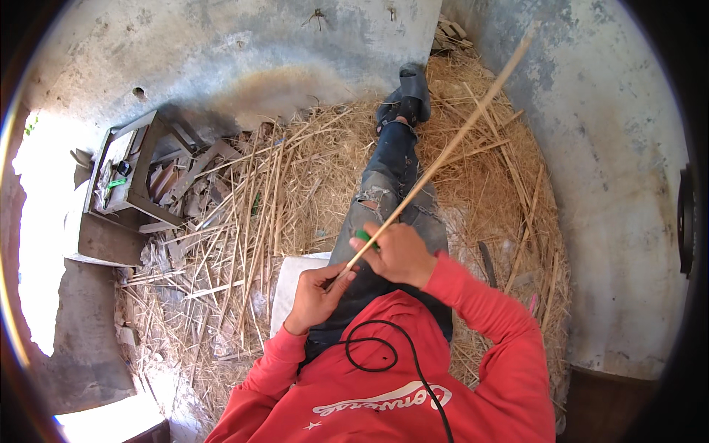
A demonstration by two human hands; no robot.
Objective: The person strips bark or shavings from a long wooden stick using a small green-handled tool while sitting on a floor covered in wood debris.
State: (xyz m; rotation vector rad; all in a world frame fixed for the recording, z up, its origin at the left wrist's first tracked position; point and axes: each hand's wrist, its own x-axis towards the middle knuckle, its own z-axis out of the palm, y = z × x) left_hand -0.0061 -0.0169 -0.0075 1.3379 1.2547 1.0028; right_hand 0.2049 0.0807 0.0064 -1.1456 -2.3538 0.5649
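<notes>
A: Progress?
B: Your stick [444,153]: work apparently under way, not finished; which part is done, can't tell.
A: Location, hands?
B: Stick slanting over your legs, tip toward the floor's [459,221] far right corner. Your left hand [316,294] pinches its near end; your right hand [401,252] grips a green object [362,235] against it.
A: Count?
B: Held stick, one; green object, one; hands, two; loose sticks [278,210], floor's left side, overlapping, uncountable.
</notes>
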